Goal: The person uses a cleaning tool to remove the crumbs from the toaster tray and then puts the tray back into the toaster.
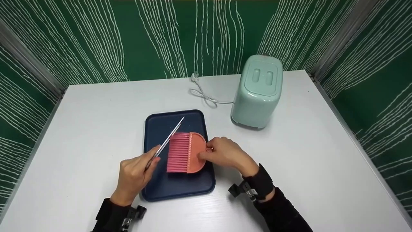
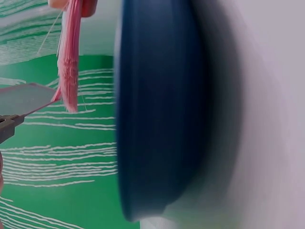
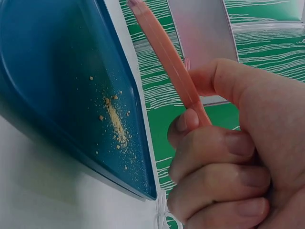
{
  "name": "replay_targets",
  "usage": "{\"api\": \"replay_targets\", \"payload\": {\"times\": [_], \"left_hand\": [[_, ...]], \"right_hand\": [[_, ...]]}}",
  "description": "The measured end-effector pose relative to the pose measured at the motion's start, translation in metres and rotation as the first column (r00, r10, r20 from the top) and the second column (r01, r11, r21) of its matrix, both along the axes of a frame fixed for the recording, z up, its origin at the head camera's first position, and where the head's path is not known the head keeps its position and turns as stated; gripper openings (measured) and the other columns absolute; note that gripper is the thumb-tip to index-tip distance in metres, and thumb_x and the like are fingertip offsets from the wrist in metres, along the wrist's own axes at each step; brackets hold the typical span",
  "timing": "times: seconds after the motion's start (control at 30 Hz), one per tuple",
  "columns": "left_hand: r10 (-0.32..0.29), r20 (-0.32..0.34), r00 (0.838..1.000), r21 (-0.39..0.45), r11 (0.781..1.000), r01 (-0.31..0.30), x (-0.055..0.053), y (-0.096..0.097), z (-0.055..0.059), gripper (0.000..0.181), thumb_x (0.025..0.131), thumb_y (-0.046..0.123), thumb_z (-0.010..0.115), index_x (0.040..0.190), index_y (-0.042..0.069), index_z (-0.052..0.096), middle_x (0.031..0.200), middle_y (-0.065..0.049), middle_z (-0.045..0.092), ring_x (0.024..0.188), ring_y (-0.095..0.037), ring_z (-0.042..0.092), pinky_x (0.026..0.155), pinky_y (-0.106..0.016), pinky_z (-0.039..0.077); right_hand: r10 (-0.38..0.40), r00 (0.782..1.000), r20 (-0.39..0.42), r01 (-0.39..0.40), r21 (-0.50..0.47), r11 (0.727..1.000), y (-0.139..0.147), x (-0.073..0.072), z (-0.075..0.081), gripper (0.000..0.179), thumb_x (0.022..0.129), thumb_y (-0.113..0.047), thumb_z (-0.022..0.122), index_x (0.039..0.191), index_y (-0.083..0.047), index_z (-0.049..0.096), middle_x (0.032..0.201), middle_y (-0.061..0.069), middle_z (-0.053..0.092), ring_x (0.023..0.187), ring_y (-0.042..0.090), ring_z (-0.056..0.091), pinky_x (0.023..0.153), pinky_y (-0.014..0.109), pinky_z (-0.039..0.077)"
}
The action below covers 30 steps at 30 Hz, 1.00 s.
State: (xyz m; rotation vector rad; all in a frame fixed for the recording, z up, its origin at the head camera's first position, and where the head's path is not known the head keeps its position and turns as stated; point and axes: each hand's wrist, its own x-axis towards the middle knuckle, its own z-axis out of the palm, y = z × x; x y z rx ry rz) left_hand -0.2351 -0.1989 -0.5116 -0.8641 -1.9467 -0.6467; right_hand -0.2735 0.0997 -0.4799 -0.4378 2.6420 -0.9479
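Observation:
My left hand (image 1: 135, 170) grips the handle of a cleaver (image 1: 169, 138), its broad metal blade seen edge-on and slanting over a dark blue tray (image 1: 180, 187). My right hand (image 1: 227, 153) pinches the orange back of a small hand brush (image 1: 197, 153), thumb on top. Its pink bristles (image 1: 178, 153) point left, and their upper end meets the blade. In the left wrist view the bristle tips (image 2: 70, 95) hang beside the blade (image 2: 28, 98). The right wrist view shows the brush's orange edge (image 3: 167, 52) between thumb and curled fingers.
Yellowish crumbs (image 3: 116, 124) lie scattered on the tray near one edge. A mint-green toaster (image 1: 257, 93) stands at the back right of the white table (image 1: 96, 129). Its white cord (image 1: 206, 96) loops to a plug (image 1: 194, 77) at the back edge, before a green wall.

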Motion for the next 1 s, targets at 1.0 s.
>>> {"api": "replay_targets", "payload": {"times": [1.0], "left_hand": [[0.077,0.271,0.96,0.126,0.985,-0.115,0.003,0.002,-0.005,0.059,0.116,0.045,0.045,0.115,-0.003,0.079,0.097,-0.018,0.083,0.072,-0.028,0.08,0.058,-0.042,0.06]], "right_hand": [[0.143,0.99,0.012,-0.143,0.028,0.989,-0.01,0.014,0.009,0.043,0.088,-0.042,0.073,0.06,-0.027,0.044,0.058,-0.015,0.036,0.057,0.006,0.036,0.055,0.028,0.025]]}}
